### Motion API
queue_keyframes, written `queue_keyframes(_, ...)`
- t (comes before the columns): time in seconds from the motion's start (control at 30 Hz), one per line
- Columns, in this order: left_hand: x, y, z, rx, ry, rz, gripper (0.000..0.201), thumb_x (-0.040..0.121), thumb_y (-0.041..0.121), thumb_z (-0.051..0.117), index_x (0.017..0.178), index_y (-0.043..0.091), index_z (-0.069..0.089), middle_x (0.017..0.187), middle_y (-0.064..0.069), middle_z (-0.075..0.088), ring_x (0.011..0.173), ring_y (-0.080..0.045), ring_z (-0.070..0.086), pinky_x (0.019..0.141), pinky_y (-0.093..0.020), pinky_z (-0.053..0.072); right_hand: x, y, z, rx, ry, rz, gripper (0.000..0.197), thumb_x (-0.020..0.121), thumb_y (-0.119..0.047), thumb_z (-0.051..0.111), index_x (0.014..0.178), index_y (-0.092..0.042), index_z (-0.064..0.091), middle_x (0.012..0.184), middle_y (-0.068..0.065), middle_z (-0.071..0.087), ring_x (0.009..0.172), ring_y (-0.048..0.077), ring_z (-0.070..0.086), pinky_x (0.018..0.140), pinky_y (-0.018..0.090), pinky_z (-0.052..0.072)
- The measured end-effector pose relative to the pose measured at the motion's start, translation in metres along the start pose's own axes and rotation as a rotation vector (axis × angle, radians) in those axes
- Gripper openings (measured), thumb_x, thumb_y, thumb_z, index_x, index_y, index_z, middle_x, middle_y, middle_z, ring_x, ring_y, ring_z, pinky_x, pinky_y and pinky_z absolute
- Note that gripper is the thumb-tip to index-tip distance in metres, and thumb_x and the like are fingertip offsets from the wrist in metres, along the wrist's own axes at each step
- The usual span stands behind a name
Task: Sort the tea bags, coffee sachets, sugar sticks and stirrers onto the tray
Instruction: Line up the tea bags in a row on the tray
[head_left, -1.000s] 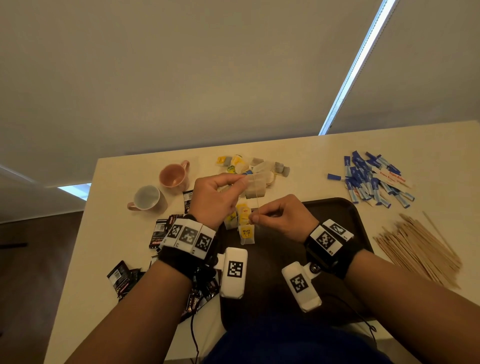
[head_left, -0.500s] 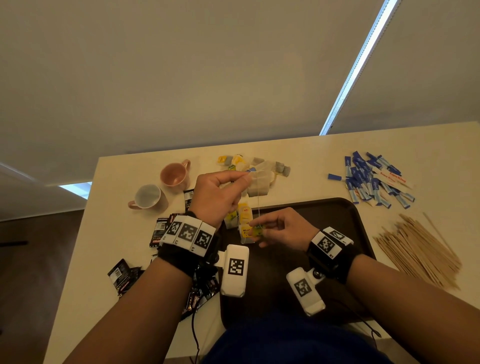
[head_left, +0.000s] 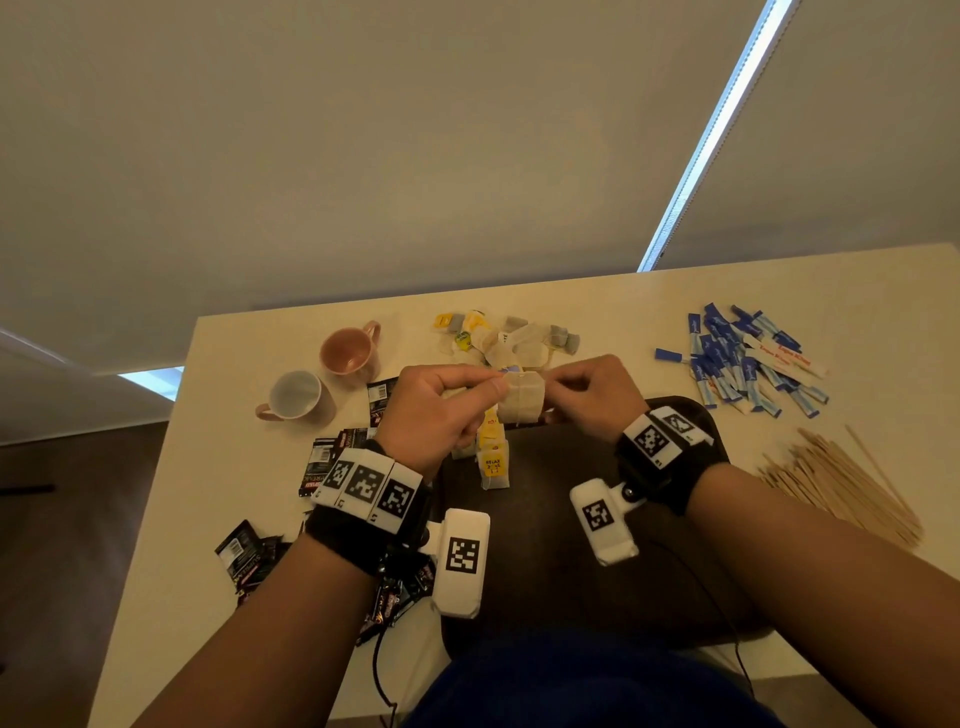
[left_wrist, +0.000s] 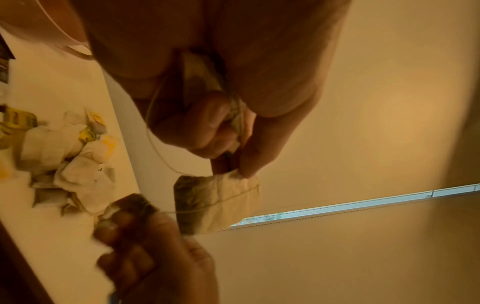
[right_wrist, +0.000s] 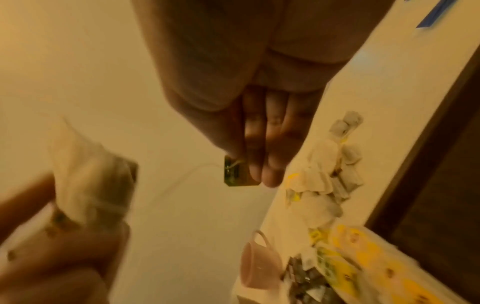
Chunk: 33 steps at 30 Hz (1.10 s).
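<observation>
My left hand (head_left: 452, 410) pinches a pale tea bag (head_left: 522, 401) by its top edge, held in the air above the far rim of the dark brown tray (head_left: 582, 467). The same tea bag (left_wrist: 217, 203) hangs from the left fingertips (left_wrist: 246, 164) in the left wrist view. My right hand (head_left: 587, 395) pinches the bag's small green tag (right_wrist: 235, 174), with the string running across to the bag. Yellow-tagged tea bags (head_left: 493, 457) lie on the tray's far left part. A loose heap of tea bags (head_left: 511, 338) sits on the table behind the hands.
Pink cup (head_left: 350, 353) and white cup (head_left: 296, 397) stand at the left. Black coffee sachets (head_left: 332, 457) are scattered left of the tray. Blue sugar sticks (head_left: 748, 358) lie at the far right, wooden stirrers (head_left: 841, 483) nearer on the right. The table edge (head_left: 156, 493) runs along the left.
My right hand has risen from low over the tray up to the left hand's level, bringing the tag and string beside the tea bag. The left hand has held nearly still.
</observation>
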<state>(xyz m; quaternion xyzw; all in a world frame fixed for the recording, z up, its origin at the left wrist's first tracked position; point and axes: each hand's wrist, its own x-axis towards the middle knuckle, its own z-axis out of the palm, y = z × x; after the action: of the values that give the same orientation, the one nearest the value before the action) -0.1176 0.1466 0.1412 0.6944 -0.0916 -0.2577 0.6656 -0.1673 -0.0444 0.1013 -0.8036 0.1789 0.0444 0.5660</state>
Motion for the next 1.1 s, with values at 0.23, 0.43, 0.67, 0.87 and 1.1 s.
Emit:
queue_keyframes(0.23, 0.002, -0.019, -0.001, 0.045, 0.063, -0.129, 0.006, 0.09, 0.005, 0.068, 0.092, 0.005, 0.074, 0.047, 0.001, 0.047, 0.041, -0.008, 0.038, 0.039, -0.016, 0.032, -0.003, -0.028, -0.009, 0.216, 0.072, -0.202, 0.027, 0.088, 0.0, 0.066, 0.114, -0.005, 0.067, 0.084, 0.016, 0.074, 0.07, 0.019, 0.073, 0.061, 0.024, 0.058)
queue_keyframes(0.43, 0.005, -0.028, -0.001, 0.085, 0.059, -0.179, 0.007, 0.09, 0.01, 0.07, 0.089, 0.014, 0.075, 0.053, -0.004, 0.051, 0.044, -0.009, 0.041, 0.04, -0.017, 0.033, -0.006, -0.033, -0.006, 0.148, 0.072, -0.269, 0.01, 0.087, -0.007, 0.07, 0.096, -0.004, 0.073, 0.086, 0.009, 0.074, 0.074, 0.016, 0.072, 0.064, 0.022, 0.057)
queue_keyframes(0.67, 0.007, -0.029, 0.0, 0.076, 0.081, -0.178, 0.005, 0.09, 0.009, 0.07, 0.091, 0.009, 0.075, 0.048, -0.001, 0.048, 0.041, -0.009, 0.039, 0.039, -0.017, 0.033, -0.018, -0.039, -0.002, 0.164, -0.047, -0.263, 0.01, 0.088, -0.005, 0.067, 0.096, 0.0, 0.073, 0.071, 0.015, 0.071, 0.058, 0.018, 0.067, 0.057, 0.025, 0.057)
queue_keyframes(0.87, 0.005, -0.025, -0.001, 0.013, 0.11, -0.175, 0.006, 0.09, 0.008, 0.068, 0.092, 0.008, 0.073, 0.048, 0.0, 0.045, 0.04, -0.005, 0.039, 0.039, -0.014, 0.034, -0.027, -0.033, 0.0, 0.266, -0.172, -0.225, 0.015, 0.088, -0.004, 0.066, 0.1, 0.004, 0.071, 0.078, 0.016, 0.073, 0.067, 0.023, 0.072, 0.061, 0.025, 0.058)
queue_keyframes(1.1, 0.005, -0.026, -0.002, -0.058, 0.089, -0.169, 0.009, 0.093, 0.006, 0.064, 0.088, 0.007, 0.072, 0.048, -0.001, 0.043, 0.04, -0.007, 0.036, 0.037, -0.016, 0.029, -0.022, -0.021, 0.012, 0.269, -0.083, -0.106, 0.021, 0.085, 0.001, 0.068, 0.106, 0.005, 0.065, 0.077, 0.024, 0.071, 0.064, 0.022, 0.071, 0.059, 0.025, 0.058)
